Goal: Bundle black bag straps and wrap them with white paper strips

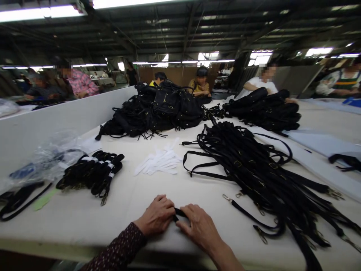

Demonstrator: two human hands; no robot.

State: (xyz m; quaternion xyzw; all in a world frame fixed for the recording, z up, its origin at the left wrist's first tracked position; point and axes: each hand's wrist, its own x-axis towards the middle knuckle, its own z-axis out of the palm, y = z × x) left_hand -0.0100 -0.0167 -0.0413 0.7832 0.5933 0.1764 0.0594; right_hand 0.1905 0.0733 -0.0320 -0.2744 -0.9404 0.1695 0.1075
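My left hand and my right hand rest close together on the white table near its front edge. Both are closed on a short folded black strap that shows between the fingers. Most of that strap is hidden under my hands. A big loose heap of black straps with metal clips lies to the right of my right hand.
A banded bundle of black straps lies left of centre, with clear plastic bags beyond it. White paper strips lie mid-table. Piles of black bags stand at the back. Several people sit at the far tables.
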